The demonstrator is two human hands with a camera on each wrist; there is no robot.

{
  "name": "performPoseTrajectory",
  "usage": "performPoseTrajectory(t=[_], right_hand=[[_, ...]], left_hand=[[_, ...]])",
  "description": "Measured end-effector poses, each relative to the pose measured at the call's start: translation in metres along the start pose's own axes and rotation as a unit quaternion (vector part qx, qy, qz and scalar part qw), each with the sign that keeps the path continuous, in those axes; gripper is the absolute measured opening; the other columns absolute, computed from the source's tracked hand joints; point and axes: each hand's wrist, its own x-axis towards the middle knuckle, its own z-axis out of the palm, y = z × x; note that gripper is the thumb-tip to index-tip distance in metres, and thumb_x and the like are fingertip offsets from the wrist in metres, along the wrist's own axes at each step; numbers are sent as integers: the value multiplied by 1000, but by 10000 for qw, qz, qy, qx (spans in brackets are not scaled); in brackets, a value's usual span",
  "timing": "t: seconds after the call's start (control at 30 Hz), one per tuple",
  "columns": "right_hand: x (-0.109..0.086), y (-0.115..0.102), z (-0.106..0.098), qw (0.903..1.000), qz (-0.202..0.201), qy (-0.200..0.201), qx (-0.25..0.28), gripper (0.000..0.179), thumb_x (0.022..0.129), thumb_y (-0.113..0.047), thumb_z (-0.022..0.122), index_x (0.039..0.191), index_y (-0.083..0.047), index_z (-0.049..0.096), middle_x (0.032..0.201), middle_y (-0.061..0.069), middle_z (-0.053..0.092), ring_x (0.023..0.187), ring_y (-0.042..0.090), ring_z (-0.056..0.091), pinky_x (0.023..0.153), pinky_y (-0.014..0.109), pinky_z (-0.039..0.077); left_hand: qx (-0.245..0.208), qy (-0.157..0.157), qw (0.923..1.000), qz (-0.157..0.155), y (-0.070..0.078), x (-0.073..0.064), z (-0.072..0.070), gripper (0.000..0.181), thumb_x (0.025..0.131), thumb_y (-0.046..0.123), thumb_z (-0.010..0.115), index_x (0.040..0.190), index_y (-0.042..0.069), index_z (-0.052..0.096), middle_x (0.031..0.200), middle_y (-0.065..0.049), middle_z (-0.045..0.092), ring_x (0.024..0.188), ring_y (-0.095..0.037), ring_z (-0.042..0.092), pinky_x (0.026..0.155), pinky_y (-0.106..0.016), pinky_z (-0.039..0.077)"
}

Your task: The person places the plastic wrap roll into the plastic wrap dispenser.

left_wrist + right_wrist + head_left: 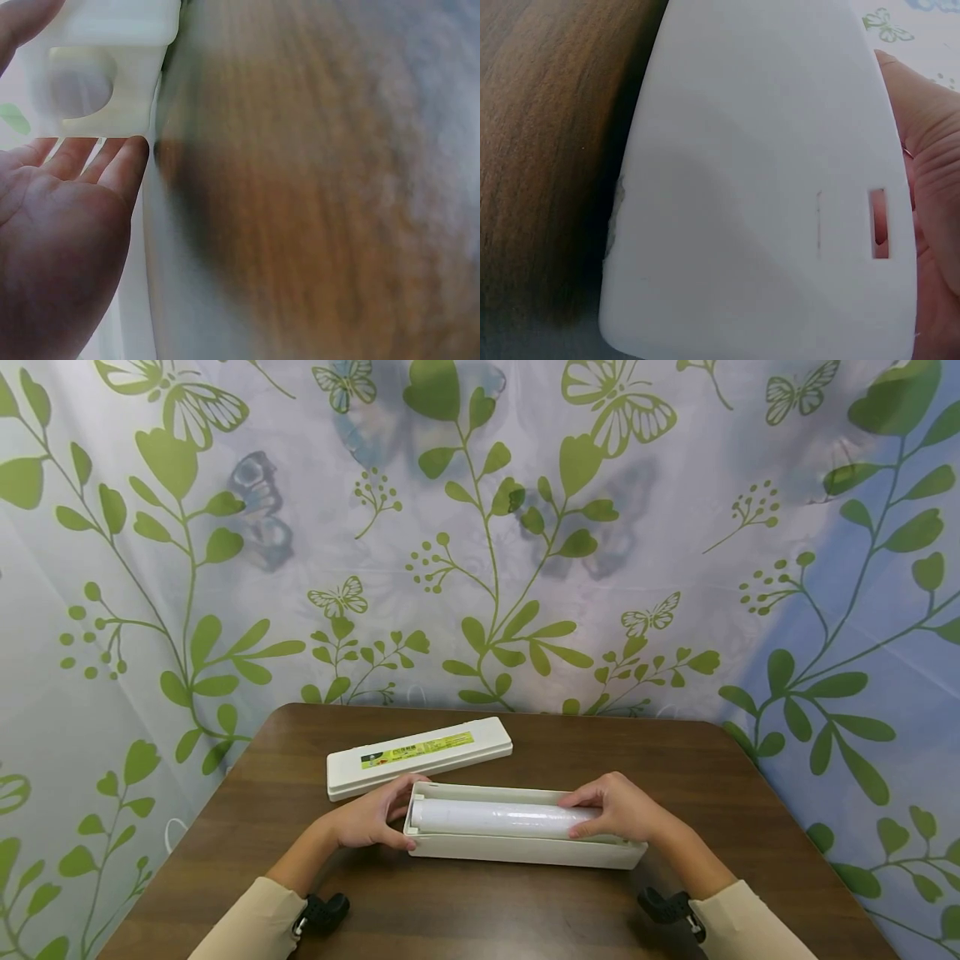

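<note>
A long white plastic box stands open-topped on the table, with a white roll of plastic wrap lying in it. My left hand grips the box's left end, thumb at the near corner and fingers at the far side. In the left wrist view, the roll's end shows through a round hole in the box's end wall. Over the roll's right end, my right hand holds the roll between thumb and fingers. From the right wrist, the box's side wall hides most of these fingers; some skin shows through a slot.
Behind the box, to the left, lies a white lid with a yellow-green label, close to my left hand. The brown wooden table extends around both. A leaf-and-butterfly curtain hangs beyond its far edge.
</note>
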Motion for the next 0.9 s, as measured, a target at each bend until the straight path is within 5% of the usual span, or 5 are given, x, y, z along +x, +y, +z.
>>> performPoseTrajectory(t=[0.9], right_hand=[[-12,1,-5,9993,187,231,229,41,86,-34,83,118,-9,77,117,6,77,106,17,75,87,29,60]], left_hand=[[114,24,9999,-5,2,1,0,87,85,10,83,153,9,29,149,-14,44,139,-26,44,110,-22,44]])
